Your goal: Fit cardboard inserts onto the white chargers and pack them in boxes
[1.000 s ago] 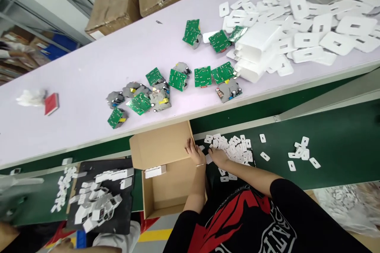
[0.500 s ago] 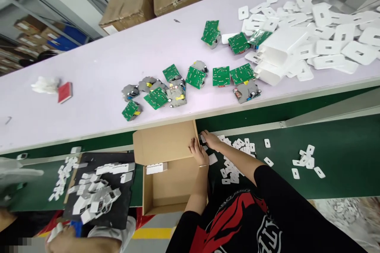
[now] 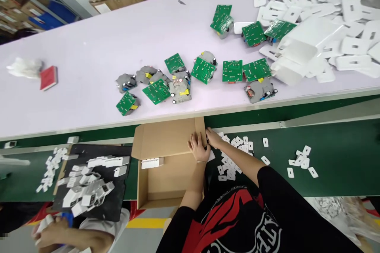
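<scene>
A shallow brown cardboard box (image 3: 168, 184) stands on the lower level in front of me, its lid (image 3: 163, 138) folded back. My left hand (image 3: 198, 148) lies on the lid's right part with fingers stretched out. At the lid's right edge, my right hand (image 3: 213, 138) has its fingers closed around the side flap (image 3: 200, 126); the fingertips are partly hidden. A short row of white plastic pieces (image 3: 152, 163) sits inside the box at its upper left. Small white slotted plates (image 3: 231, 162) are heaped just right of my hands.
Green circuit boards (image 3: 157, 91) with grey components lie along the white upper table (image 3: 97, 67). Larger white plates (image 3: 354, 45) pile up at right. To the left, white housings (image 3: 89, 197) cover a black mat (image 3: 117, 205), and a co-worker's hand (image 3: 50, 233) holds a white piece.
The box's right side flap now lies spread outward beside the lid. My left hand has shifted slightly upward on the lid, and my right hand has come to the flap's edge. The view has shifted.
</scene>
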The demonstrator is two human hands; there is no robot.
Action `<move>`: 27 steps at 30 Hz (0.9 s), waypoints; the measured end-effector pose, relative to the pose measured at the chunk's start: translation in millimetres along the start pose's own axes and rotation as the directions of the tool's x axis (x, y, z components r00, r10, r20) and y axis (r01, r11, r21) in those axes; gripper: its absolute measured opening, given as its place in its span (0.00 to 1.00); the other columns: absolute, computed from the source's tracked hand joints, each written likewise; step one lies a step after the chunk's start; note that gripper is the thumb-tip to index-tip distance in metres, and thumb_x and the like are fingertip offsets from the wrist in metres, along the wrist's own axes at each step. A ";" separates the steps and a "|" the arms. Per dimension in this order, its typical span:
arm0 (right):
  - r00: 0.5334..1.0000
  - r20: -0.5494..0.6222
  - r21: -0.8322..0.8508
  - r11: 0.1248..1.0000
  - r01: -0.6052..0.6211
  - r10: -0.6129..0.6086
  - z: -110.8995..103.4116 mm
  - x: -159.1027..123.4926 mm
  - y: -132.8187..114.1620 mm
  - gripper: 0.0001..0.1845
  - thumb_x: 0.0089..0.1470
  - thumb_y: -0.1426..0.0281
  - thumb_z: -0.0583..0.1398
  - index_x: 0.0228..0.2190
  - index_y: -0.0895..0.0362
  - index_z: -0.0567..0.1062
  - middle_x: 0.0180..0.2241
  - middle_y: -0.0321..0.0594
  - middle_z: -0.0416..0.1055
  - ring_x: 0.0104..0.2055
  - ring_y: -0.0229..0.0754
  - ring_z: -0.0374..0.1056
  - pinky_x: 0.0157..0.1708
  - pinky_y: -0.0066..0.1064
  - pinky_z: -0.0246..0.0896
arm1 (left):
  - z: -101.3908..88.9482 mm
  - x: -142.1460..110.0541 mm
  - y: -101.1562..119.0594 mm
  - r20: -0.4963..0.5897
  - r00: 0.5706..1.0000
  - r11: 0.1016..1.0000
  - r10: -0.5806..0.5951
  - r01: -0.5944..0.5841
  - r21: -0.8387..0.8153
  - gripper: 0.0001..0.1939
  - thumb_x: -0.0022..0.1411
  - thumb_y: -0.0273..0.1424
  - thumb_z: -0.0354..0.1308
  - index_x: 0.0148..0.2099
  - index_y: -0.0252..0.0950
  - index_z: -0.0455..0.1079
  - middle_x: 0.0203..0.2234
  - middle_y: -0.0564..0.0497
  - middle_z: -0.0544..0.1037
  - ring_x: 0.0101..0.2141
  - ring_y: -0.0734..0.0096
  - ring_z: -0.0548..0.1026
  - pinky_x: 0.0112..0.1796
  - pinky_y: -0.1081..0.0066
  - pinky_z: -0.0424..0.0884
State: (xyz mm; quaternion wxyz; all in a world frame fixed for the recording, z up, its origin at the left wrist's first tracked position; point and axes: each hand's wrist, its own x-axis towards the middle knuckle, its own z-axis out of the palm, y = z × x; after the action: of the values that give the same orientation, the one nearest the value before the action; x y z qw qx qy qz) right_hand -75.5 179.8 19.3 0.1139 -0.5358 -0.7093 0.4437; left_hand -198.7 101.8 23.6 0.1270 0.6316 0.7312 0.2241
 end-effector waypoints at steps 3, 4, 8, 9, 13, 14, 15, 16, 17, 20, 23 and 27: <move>0.992 -0.121 -0.013 0.999 -0.040 0.038 -12.4 -14.5 10.5 0.30 0.55 0.86 0.56 0.58 0.58 0.71 0.60 0.51 0.66 0.53 0.45 0.72 0.54 0.37 0.68 | -0.2 -1.4 -0.7 0.006 1.000 0.999 0.023 -0.023 0.024 0.33 0.67 0.35 0.55 0.72 0.33 0.63 0.72 0.34 0.60 0.73 0.45 0.54 0.71 0.43 0.43; 0.987 -0.155 -0.015 0.999 -0.050 0.047 -17.6 -22.1 15.2 0.30 0.56 0.86 0.55 0.58 0.58 0.71 0.60 0.51 0.65 0.51 0.43 0.72 0.54 0.36 0.68 | 0.2 -1.5 -1.3 -0.007 1.000 1.000 0.014 -0.014 0.014 0.32 0.68 0.32 0.52 0.72 0.33 0.63 0.71 0.34 0.62 0.73 0.47 0.55 0.71 0.44 0.45; 0.962 -0.262 -0.025 0.996 -0.088 0.078 -40.2 -69.2 40.0 0.24 0.59 0.83 0.53 0.53 0.57 0.74 0.56 0.48 0.67 0.40 0.40 0.72 0.46 0.35 0.71 | -0.4 -0.5 -2.2 -0.061 0.998 1.000 -0.017 0.016 -0.025 0.29 0.64 0.24 0.49 0.67 0.29 0.67 0.67 0.31 0.66 0.71 0.47 0.58 0.69 0.44 0.52; 0.954 -0.287 -0.030 0.995 -0.100 0.087 -45.9 -84.6 47.7 0.22 0.60 0.82 0.53 0.52 0.57 0.74 0.55 0.47 0.68 0.39 0.40 0.72 0.44 0.35 0.72 | -1.7 -0.4 -1.7 -0.071 0.997 0.999 -0.019 0.016 -0.035 0.28 0.62 0.23 0.50 0.64 0.28 0.68 0.65 0.30 0.67 0.70 0.45 0.60 0.68 0.42 0.53; 0.899 -0.417 -0.068 0.981 -0.180 0.135 -70.3 -153.9 84.2 0.21 0.58 0.79 0.52 0.49 0.56 0.76 0.53 0.49 0.70 0.44 0.47 0.72 0.47 0.39 0.71 | -11.5 -2.1 3.7 -0.112 0.993 0.998 -0.022 0.015 -0.064 0.24 0.59 0.22 0.52 0.58 0.31 0.71 0.60 0.31 0.70 0.66 0.43 0.65 0.66 0.40 0.57; 0.875 -0.460 -0.081 0.974 -0.210 0.150 -76.7 -172.0 94.4 0.21 0.58 0.79 0.52 0.49 0.56 0.76 0.53 0.50 0.70 0.49 0.50 0.71 0.51 0.41 0.70 | -14.7 -3.6 5.8 -0.122 0.992 0.998 -0.022 0.013 -0.068 0.24 0.58 0.22 0.53 0.57 0.32 0.71 0.59 0.31 0.70 0.65 0.43 0.65 0.65 0.41 0.58; 0.846 -0.505 -0.092 0.965 -0.247 0.169 -82.8 -189.9 104.8 0.21 0.58 0.79 0.52 0.48 0.57 0.77 0.52 0.52 0.70 0.53 0.53 0.69 0.56 0.44 0.67 | -18.0 -5.7 8.4 -0.132 0.991 0.997 -0.020 0.011 -0.072 0.24 0.58 0.22 0.53 0.57 0.32 0.71 0.59 0.32 0.70 0.64 0.43 0.66 0.65 0.41 0.59; 0.812 -0.551 -0.098 0.951 -0.292 0.193 -88.4 -207.7 115.3 0.20 0.57 0.78 0.53 0.48 0.58 0.77 0.52 0.54 0.70 0.56 0.55 0.67 0.59 0.48 0.65 | -21.2 -8.7 11.3 -0.139 0.990 0.997 -0.017 0.007 -0.075 0.23 0.58 0.21 0.53 0.56 0.33 0.72 0.58 0.32 0.70 0.64 0.43 0.66 0.64 0.42 0.60; 0.771 -0.598 -0.099 0.934 -0.343 0.220 -92.8 -225.0 125.7 0.20 0.57 0.77 0.53 0.49 0.59 0.76 0.51 0.56 0.70 0.57 0.58 0.66 0.60 0.52 0.62 | -24.1 -12.8 14.5 -0.145 0.989 0.997 -0.014 0.002 -0.078 0.23 0.58 0.21 0.53 0.55 0.33 0.72 0.58 0.32 0.70 0.63 0.43 0.67 0.63 0.43 0.61; 0.635 -0.712 -0.072 0.869 -0.489 0.298 -96.8 -272.4 154.3 0.24 0.58 0.73 0.54 0.55 0.63 0.72 0.56 0.63 0.66 0.62 0.66 0.60 0.62 0.62 0.57 | -30.4 -33.4 26.6 -0.151 0.988 0.996 -0.007 -0.008 -0.093 0.20 0.60 0.22 0.52 0.53 0.34 0.73 0.57 0.32 0.71 0.60 0.44 0.70 0.60 0.45 0.65; 0.523 -0.778 -0.038 0.804 -0.594 0.350 -86.6 -307.5 175.8 0.32 0.59 0.67 0.55 0.63 0.64 0.66 0.63 0.68 0.59 0.66 0.74 0.53 0.60 0.70 0.54 | -32.4 -63.7 42.6 -0.134 0.991 0.991 0.007 -0.025 -0.131 0.17 0.61 0.22 0.52 0.50 0.35 0.75 0.53 0.34 0.73 0.55 0.46 0.73 0.57 0.47 0.69; 0.492 -0.789 -0.038 0.770 -0.637 0.368 -66.4 -330.1 192.6 0.35 0.60 0.62 0.55 0.65 0.64 0.63 0.65 0.68 0.59 0.66 0.73 0.56 0.59 0.65 0.59 | -37.7 -93.1 65.8 -0.076 0.995 0.972 0.068 -0.083 -0.222 0.13 0.62 0.22 0.53 0.43 0.36 0.77 0.44 0.40 0.76 0.47 0.54 0.77 0.50 0.55 0.76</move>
State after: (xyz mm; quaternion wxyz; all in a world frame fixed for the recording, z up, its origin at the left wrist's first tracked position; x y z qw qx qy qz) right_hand 225.7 -64.6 16.7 0.1655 -0.8642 -0.4693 0.0747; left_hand -143.4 10.9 79.4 0.1641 0.6325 0.6807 0.3311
